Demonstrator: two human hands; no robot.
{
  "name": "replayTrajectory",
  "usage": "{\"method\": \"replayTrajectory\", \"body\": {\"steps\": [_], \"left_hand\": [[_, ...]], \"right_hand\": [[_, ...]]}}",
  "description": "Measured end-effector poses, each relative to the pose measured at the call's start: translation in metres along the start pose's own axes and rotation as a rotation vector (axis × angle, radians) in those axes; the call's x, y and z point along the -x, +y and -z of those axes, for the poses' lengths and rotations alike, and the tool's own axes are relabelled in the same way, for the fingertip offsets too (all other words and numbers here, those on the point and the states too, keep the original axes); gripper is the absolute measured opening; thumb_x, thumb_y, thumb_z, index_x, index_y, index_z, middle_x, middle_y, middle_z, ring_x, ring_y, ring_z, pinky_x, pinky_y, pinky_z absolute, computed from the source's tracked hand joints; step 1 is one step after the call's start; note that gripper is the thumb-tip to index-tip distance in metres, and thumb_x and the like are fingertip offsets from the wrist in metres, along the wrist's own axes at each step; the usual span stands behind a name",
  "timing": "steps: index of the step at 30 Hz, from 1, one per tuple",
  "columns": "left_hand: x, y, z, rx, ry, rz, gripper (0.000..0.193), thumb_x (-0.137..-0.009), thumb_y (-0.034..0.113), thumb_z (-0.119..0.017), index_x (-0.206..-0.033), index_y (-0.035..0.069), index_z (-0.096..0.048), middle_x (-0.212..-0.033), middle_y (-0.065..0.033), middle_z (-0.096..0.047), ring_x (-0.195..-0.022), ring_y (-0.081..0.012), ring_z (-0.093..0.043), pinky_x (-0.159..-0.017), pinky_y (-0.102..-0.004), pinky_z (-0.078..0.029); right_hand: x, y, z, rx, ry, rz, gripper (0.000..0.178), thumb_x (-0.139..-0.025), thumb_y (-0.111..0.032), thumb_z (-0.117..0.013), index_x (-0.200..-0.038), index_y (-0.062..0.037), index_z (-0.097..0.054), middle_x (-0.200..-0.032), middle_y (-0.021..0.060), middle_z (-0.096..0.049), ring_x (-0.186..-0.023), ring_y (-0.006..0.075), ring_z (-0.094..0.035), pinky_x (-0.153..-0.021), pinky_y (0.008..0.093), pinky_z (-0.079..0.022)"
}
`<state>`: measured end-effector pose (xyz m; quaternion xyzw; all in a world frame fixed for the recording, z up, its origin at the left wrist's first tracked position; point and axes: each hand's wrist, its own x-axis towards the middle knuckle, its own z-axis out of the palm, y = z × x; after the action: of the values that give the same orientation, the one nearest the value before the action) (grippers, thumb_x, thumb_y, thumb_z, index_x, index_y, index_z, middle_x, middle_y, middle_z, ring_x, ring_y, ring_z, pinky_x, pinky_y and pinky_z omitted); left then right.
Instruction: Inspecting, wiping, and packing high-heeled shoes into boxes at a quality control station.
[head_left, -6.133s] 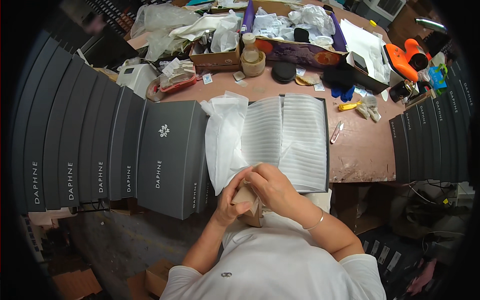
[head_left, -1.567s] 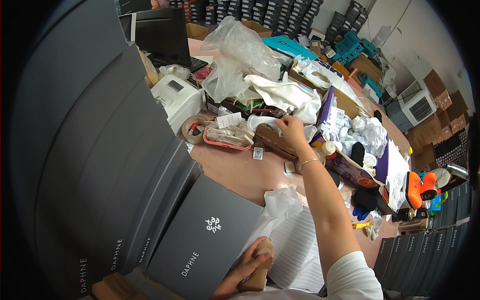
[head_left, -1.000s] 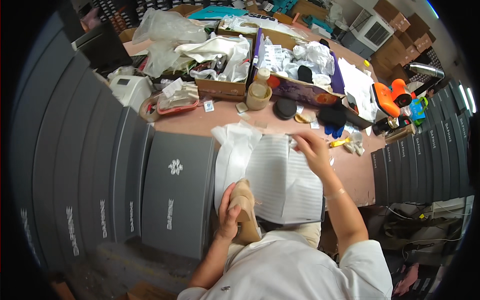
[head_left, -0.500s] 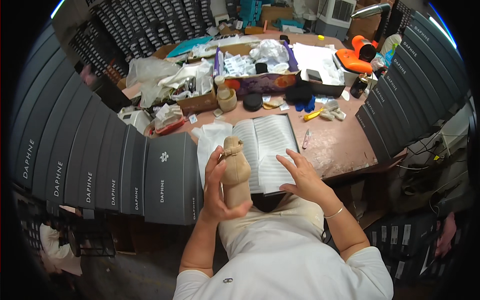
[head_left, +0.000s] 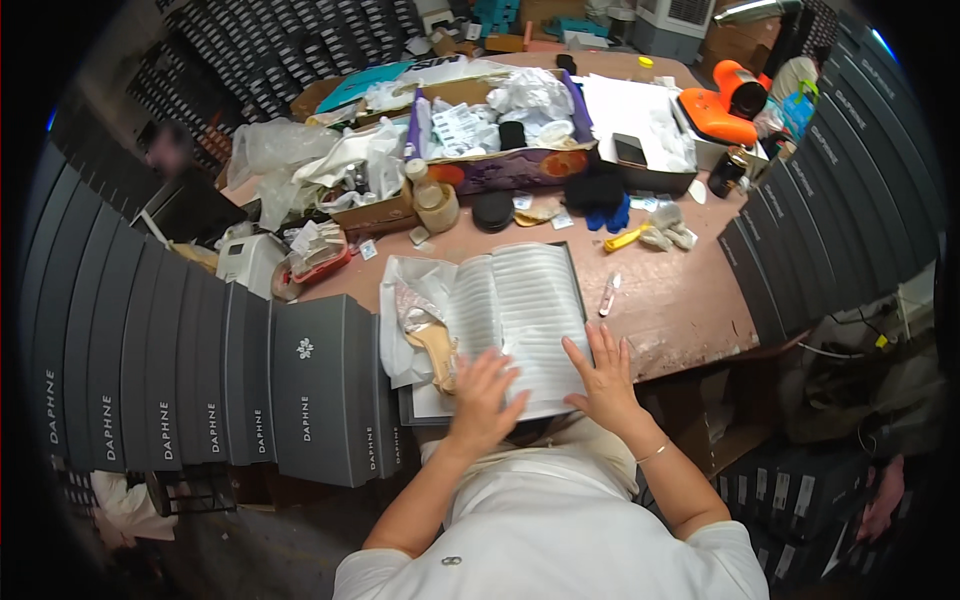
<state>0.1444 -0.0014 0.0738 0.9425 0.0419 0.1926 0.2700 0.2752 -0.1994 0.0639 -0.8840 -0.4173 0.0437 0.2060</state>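
Note:
A beige shoe [head_left: 434, 347] lies on its side at the left of an open dark grey shoebox [head_left: 404, 408], on white tissue paper [head_left: 396, 366], with crumpled wrapping at its far end. My left hand [head_left: 482, 402] hovers just right of the shoe, slightly blurred, fingers spread and holding nothing; it hides part of the shoe's near end. White ribbed packing sheet [head_left: 535, 310] covers the middle and right of the box. Over the box's right near corner is my right hand [head_left: 608, 390], open and fingers apart, with nothing in it.
Stacked grey shoeboxes flank me at left [head_left: 320, 390] and right [head_left: 800, 200]. Across the table stand a purple carton [head_left: 500, 172] of paper, a bottle [head_left: 425, 185] in a holder and an orange tool [head_left: 718, 118]. A small cutter [head_left: 610, 294] lies right of the box.
The beige shoe has gone from my left hand down into the left of the box. My left hand has let go and opened; my right hand has shifted slightly nearer me.

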Motion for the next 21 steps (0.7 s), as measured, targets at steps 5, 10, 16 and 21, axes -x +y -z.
{"method": "replayTrajectory", "body": {"steps": [5, 10, 16, 21], "left_hand": [[-0.038, 0.029, -0.019, 0.302, -0.104, -0.139, 0.045, -0.080, 0.017, -0.072, -0.120, 0.002, -0.059, -0.130, -0.0160, -0.053, -0.126, -0.0334, -0.047, -0.108, -0.0525, -0.031], [-0.018, 0.008, -0.038, 0.709, 0.152, 0.411, 0.065, -0.083, 0.015, -0.070, -0.137, -0.004, -0.039, -0.138, -0.0264, -0.042, -0.128, -0.0394, -0.044, -0.107, -0.0420, -0.036], [-0.038, 0.044, -0.087, 0.277, -0.225, -0.245, 0.062, -0.091, 0.025, -0.059, -0.143, 0.000, -0.035, -0.146, -0.0255, -0.033, -0.136, -0.0402, -0.032, -0.112, -0.0461, -0.025], [-0.036, 0.079, -0.092, 0.364, -0.877, -0.393, 0.046, -0.086, 0.022, -0.064, -0.128, 0.005, -0.054, -0.132, -0.0195, -0.051, -0.128, -0.0349, -0.044, -0.110, -0.0463, -0.030]], "right_hand": [[-0.034, 0.034, -0.057, -0.111, 0.236, 0.019, 0.053, -0.076, -0.017, -0.075, -0.123, -0.0099, -0.050, -0.128, 0.0161, -0.048, -0.128, 0.0385, -0.039, -0.106, 0.0562, -0.030], [-0.004, 0.074, -0.056, -1.674, 0.582, -0.856, 0.022, -0.098, -0.024, -0.054, -0.111, -0.0066, -0.055, -0.100, 0.0077, -0.063, -0.088, 0.0188, -0.064, -0.064, 0.0334, -0.053], [0.019, -0.011, 0.063, -1.493, -0.509, -0.080, 0.041, -0.092, -0.016, -0.062, -0.128, 0.0023, -0.051, -0.114, 0.0128, -0.063, -0.100, 0.0233, -0.063, -0.086, 0.0364, -0.052], [-0.102, -0.007, -0.026, -0.241, 0.041, 0.086, 0.072, -0.083, -0.006, -0.064, -0.146, -0.0038, -0.029, -0.122, 0.0294, -0.053, -0.111, 0.0371, -0.057, -0.091, 0.0457, -0.049]]}}
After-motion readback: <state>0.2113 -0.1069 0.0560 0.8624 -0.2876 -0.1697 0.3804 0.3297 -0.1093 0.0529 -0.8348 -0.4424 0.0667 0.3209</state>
